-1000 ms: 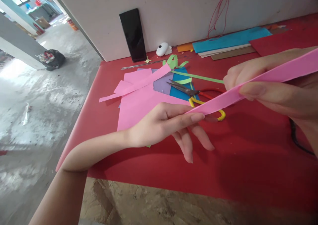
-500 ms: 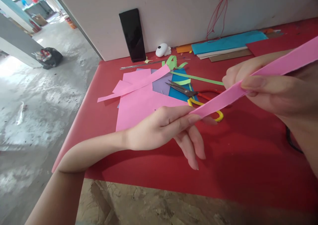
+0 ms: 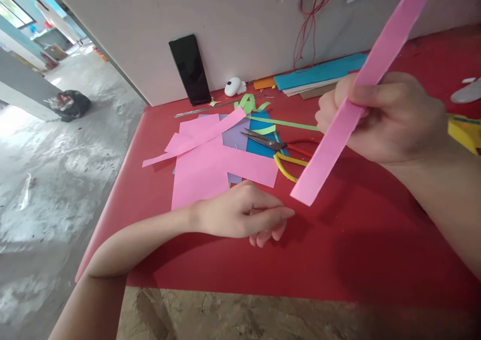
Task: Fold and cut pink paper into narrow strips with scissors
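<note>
A long strip of pink paper [image 3: 334, 139] slants up to the right, pinched between the thumb and fingers of my right hand [image 3: 391, 114]. Its lower end hangs free just above the table. My left hand [image 3: 244, 215] has its fingers curled in and the thumb along them, with nothing visible in it, low over the red table beside the pink sheets [image 3: 203, 170]. Between the hands and farther back lie scissors [image 3: 268, 142] with one red and one yellow handle, partly hidden by the strip. Purple paper [image 3: 236, 134] and blue paper [image 3: 259, 147] show under the pink pieces.
A dark phone [image 3: 191, 69] leans on the wall, with a small white object [image 3: 235, 86] beside it. Curled green paper strips [image 3: 248, 103] lie near the scissors. Turquoise sheets [image 3: 319, 73] rest along the wall under hanging red string [image 3: 310, 24]. The red table's [image 3: 300, 275] front edge is near me.
My left hand has let go of the pink strip's lower end and drawn back with fingers curled. My right hand has tilted the strip more upright. The view has shifted slightly.
</note>
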Demonstrator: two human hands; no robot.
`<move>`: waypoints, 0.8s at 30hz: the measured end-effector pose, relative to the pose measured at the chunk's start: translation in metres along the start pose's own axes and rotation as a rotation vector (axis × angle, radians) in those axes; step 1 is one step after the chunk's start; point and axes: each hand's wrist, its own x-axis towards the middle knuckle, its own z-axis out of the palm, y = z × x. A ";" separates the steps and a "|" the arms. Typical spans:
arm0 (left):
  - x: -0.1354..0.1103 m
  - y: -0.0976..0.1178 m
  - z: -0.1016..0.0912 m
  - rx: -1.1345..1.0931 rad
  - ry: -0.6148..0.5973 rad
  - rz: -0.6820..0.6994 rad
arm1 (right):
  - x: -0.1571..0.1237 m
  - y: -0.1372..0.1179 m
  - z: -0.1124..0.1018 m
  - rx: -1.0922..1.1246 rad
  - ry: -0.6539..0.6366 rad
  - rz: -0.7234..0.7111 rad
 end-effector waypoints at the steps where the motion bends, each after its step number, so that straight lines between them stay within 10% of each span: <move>1: 0.001 -0.001 -0.001 -0.022 0.025 -0.005 | -0.002 -0.001 0.001 0.004 -0.048 0.008; 6: 0.002 -0.006 -0.002 -0.174 0.185 0.036 | -0.009 0.003 0.006 -0.040 -0.216 0.057; 18: 0.006 -0.009 0.003 0.008 0.043 0.287 | -0.019 0.009 0.038 -0.191 -0.332 0.104; 24: 0.005 -0.007 0.004 0.122 0.458 0.447 | -0.025 0.000 0.044 -0.329 -0.227 0.001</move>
